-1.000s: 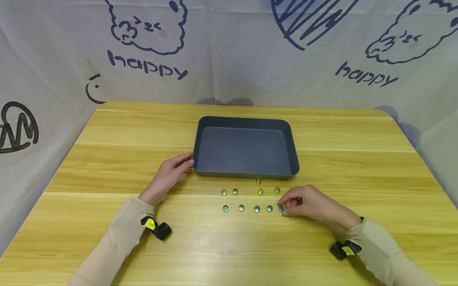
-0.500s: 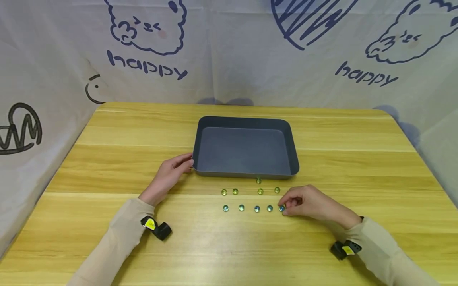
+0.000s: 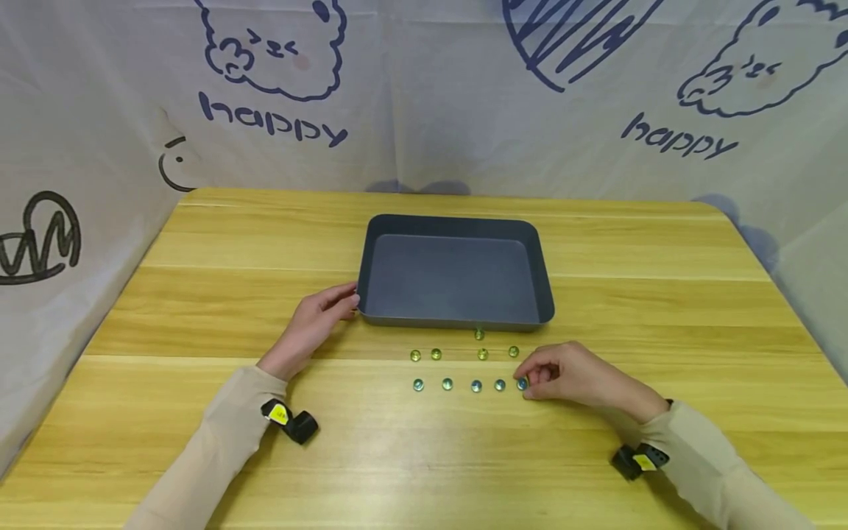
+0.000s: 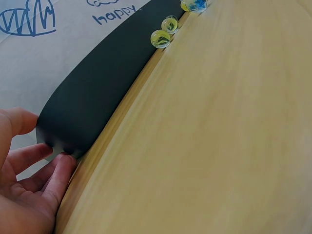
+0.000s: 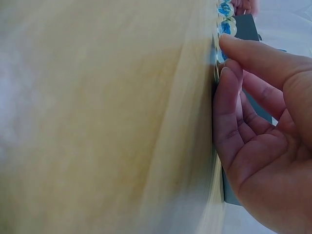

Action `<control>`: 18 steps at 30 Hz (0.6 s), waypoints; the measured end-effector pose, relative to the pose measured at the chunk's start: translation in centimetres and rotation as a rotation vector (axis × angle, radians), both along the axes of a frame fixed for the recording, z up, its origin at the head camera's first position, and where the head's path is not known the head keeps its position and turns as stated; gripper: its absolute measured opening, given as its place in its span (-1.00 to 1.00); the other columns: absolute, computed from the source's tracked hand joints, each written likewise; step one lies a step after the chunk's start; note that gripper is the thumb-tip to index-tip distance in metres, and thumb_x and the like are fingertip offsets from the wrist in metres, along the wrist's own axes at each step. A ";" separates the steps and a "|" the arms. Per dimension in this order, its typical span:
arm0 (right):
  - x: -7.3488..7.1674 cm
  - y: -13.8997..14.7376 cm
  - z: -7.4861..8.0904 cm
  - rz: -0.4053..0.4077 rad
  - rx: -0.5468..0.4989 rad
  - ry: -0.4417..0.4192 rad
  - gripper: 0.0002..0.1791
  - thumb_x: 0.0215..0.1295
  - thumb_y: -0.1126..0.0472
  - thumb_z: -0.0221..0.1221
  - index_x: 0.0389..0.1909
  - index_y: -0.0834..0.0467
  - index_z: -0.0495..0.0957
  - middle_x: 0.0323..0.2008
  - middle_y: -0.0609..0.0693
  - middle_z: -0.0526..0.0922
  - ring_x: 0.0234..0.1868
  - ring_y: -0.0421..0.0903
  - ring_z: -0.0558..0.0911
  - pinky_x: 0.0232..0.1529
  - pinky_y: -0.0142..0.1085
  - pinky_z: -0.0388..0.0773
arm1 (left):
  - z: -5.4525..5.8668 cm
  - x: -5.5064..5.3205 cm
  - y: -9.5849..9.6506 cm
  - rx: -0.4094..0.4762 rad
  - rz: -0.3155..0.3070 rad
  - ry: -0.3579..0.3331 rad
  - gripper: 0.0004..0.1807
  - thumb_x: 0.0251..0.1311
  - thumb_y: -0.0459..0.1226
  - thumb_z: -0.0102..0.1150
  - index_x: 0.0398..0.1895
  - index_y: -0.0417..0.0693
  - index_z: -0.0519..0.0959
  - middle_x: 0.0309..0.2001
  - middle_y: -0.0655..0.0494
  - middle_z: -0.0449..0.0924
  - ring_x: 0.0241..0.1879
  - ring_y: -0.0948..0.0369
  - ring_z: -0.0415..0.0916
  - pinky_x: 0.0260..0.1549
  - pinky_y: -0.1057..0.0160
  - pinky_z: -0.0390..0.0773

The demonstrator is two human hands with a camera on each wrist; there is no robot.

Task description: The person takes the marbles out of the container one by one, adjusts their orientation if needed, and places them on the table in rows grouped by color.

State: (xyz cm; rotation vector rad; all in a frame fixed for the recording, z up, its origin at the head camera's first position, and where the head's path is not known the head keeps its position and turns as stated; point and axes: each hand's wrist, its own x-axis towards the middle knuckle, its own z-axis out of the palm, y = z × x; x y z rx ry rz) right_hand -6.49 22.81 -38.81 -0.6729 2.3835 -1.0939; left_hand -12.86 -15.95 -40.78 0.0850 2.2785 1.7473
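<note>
At the right end of a row of blue glass marbles, my right hand pinches the last blue marble between thumb and forefinger, low over the wooden table. The right wrist view has the thumb and fingertips partly covering it. A looser row of yellow-green marbles lies behind the blue row. One yellow-green marble sits right at the front wall of a dark grey rectangular tray. My left hand touches the tray's front left corner with its fingers loosely extended, seen closely in the left wrist view.
The wooden table reaches back to a white cloth with blue drawings. Nothing shows on the floor of the tray. Each wrist carries a small black camera.
The blue marble in my right fingers has shifted very slightly to the right, and the fingertips with it. My left hand, the tray and the other marbles stay where they were.
</note>
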 end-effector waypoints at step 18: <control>0.0 0.0 -0.2 0.015 -0.015 0.007 -0.81 0.16 0.28 0.36 -0.19 0.23 0.70 -0.43 -0.16 0.58 -0.41 -0.26 0.51 -0.39 -0.40 0.53 | -0.1 0.0 0.0 -0.003 0.006 -0.006 -0.46 0.44 -0.13 0.00 0.39 -0.17 0.32 0.28 -0.14 0.39 0.08 0.00 0.45 0.16 0.08 0.37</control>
